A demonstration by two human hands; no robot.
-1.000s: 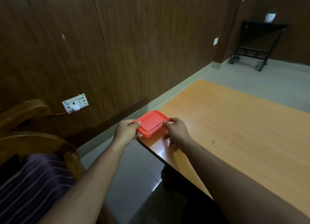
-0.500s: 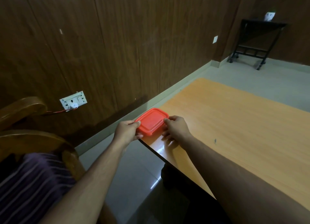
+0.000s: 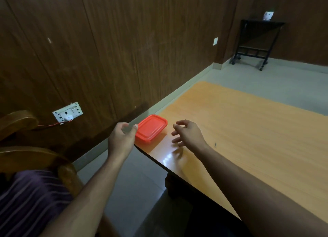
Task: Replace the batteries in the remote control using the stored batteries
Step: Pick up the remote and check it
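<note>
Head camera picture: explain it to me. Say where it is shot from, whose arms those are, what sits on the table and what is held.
There is no machine here. A person wears one wide-angle camera on the head, so you look forward and down along their own bare arms. The left hand and the right hand are both open and hold nothing. Between them, a red box with its lid on rests at the corner of an orange table. The left thumb is at the box's edge; whether it touches I cannot tell. The right hand hovers apart from it. No remote or batteries show. On the wall to the left is a socket.
</note>
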